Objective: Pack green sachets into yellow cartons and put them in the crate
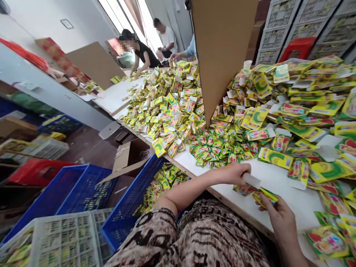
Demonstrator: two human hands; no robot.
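Over the white tabletop, my left hand (pixel 235 173) is closed around a small printed carton (pixel 244 190) with its white flap (pixel 251 180) standing up. My right hand (pixel 279 215) pinches a small yellow-green packet (pixel 269 195) close to the carton's open end. Whether the packet touches the carton cannot be made out. Beyond my hands lies a heap of small green and red sachets (pixel 213 146). To the right, yellow cartons (pixel 275 157) are piled high, several with white flaps open.
An upright cardboard sheet (pixel 222 48) divides the table's heaps. A blue crate (pixel 122 215) of packets stands below on my left, beside a white crate (pixel 63 237). Across the table a person in black (pixel 146 52) bends over; another person (pixel 167 39) sits behind. Stacked crates (pixel 278 29) stand far right.
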